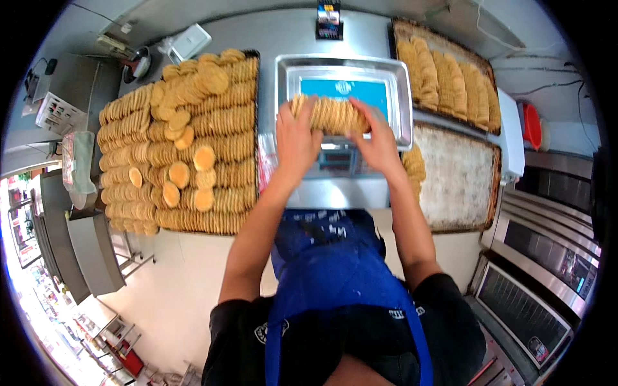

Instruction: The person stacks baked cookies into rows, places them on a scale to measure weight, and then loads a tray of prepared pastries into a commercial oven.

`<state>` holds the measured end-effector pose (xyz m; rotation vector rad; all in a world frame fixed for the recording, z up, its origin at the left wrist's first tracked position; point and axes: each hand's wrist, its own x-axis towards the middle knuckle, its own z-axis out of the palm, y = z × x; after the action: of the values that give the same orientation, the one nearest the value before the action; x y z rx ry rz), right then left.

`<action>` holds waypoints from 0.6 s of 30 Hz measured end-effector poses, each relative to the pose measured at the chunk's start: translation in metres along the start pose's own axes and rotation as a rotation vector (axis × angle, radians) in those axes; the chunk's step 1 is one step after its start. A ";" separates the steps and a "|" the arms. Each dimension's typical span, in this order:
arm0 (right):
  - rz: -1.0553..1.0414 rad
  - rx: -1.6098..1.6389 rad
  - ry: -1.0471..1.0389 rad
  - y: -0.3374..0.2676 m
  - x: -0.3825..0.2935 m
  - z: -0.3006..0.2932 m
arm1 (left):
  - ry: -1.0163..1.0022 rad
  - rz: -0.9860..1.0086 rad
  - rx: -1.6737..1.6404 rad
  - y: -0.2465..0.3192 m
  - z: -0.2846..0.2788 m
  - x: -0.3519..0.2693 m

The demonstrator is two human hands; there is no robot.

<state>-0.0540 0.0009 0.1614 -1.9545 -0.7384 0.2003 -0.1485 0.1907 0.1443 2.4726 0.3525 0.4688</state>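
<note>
A row of round golden cookies (333, 116) lies on edge between my two hands, over a shallow metal tray (344, 60). My left hand (298, 132) grips the row's left end, and my right hand (377, 140) closes on its right end. Inside the tray a blue sheet with white print (344, 88) shows beyond the cookies. Below the tray is a scale (335, 161) with a display, partly hidden by the tray and my hands. Whether the cookies touch the tray's bottom cannot be told.
To the left, large trays hold many rows of cookies (207, 130), some loose on top. At the right are a baking tray with cookie rows (449, 87) and a stained, mostly bare baking tray (456, 178). A small black stand (329, 29) is beyond the metal tray.
</note>
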 end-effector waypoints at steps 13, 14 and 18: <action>0.211 -0.175 -0.033 0.026 -0.009 0.034 | -0.111 0.077 0.173 -0.051 -0.016 0.000; 0.260 -0.125 -0.013 0.029 -0.011 0.038 | -0.103 0.086 0.180 -0.055 -0.018 -0.001; 0.170 -0.263 0.038 0.047 -0.020 0.042 | -0.093 0.092 0.048 -0.071 -0.018 -0.004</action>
<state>-0.0688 0.0063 0.0973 -2.2676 -0.5978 0.1750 -0.1690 0.2546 0.1143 2.5552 0.2151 0.3853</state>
